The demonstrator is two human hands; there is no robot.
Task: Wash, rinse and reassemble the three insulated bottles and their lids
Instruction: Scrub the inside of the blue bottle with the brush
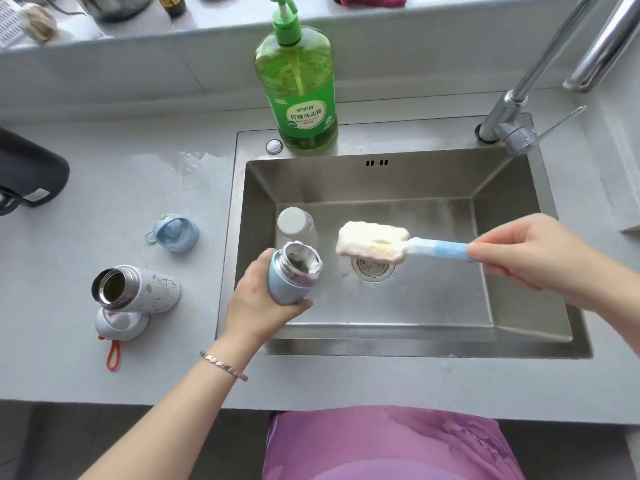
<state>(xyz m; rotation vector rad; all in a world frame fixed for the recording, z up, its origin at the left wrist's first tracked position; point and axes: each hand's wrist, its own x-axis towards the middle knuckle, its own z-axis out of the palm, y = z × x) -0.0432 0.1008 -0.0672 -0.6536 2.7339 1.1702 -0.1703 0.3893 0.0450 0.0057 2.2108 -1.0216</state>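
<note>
Near the middle of the frame the left hand (258, 301) wraps its fingers around a blue bottle (289, 273), open and with foam at its mouth, holding it over the left part of the sink (433, 337). At the right, the right hand (530, 252) pinches the blue handle of a sponge brush (372, 241), whose soapy head is in the air above the drain (373, 270). A capped white bottle (295, 225) stands in the sink just behind the blue one. At the left, on the counter (104, 209), a white patterned bottle (136, 289) lies open beside its lid (119, 323). A blue lid (175, 232) lies further up. A green detergent bottle (298, 88) stands at the upper middle.
</note>
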